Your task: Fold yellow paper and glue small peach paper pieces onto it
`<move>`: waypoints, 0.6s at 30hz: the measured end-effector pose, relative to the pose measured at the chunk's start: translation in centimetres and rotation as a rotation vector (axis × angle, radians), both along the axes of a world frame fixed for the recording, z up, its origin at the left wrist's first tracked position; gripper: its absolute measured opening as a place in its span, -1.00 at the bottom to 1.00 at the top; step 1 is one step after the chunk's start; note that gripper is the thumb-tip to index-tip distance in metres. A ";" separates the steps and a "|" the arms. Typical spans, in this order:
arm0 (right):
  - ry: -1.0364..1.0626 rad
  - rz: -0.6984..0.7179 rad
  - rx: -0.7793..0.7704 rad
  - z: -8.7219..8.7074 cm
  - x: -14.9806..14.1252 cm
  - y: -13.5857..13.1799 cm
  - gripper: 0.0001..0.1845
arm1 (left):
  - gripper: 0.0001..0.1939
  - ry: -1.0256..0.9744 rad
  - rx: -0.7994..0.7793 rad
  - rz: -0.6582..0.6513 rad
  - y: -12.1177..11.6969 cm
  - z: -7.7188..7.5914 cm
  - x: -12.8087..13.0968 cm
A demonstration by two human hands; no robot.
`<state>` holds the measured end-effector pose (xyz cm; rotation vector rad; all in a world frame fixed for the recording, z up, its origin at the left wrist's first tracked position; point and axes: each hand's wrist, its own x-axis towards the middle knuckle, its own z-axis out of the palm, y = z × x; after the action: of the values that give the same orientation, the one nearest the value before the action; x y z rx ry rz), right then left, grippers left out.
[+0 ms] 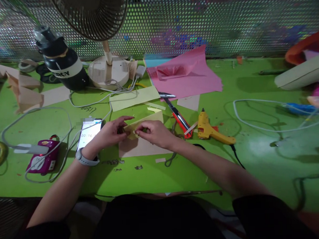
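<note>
My left hand (111, 133) is closed at thumb and fingers on a small yellow paper piece (132, 134), its index finger stretched out above. From the other side, my right hand (156, 133) pinches the same piece between thumb and forefinger. Its folds are too small to make out. Just behind the fingers is a yellow paper sheet (156, 116) with a straight edge. A pale pink paper sheet (131, 149) lies flat on the green table under both hands. Small dark bits (138, 167) are scattered in front of it.
To the right lie a red utility knife (181, 120) and a yellow glue gun (209, 128) with a black cord. A phone (89, 135), cables and a magenta device (43, 158) lie left. Behind stand a black bottle (65, 63), a fan (108, 72) and crumpled pink paper (189, 76).
</note>
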<state>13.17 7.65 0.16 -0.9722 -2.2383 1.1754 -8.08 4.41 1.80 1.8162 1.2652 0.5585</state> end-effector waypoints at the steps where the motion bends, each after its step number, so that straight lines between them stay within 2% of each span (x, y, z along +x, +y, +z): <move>1: 0.002 0.001 -0.001 0.0 0.0 0.0 -0.82 | -0.40 -0.001 0.002 0.000 0.0 0.0 0.0; 18: -0.021 -0.008 -0.023 -0.3 -0.2 0.3 -0.89 | -0.38 0.016 0.008 0.004 0.0 -0.2 0.1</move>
<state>13.00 7.98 -0.12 -1.0060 -2.2403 1.1950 -8.01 4.44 1.58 1.8285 1.2793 0.5521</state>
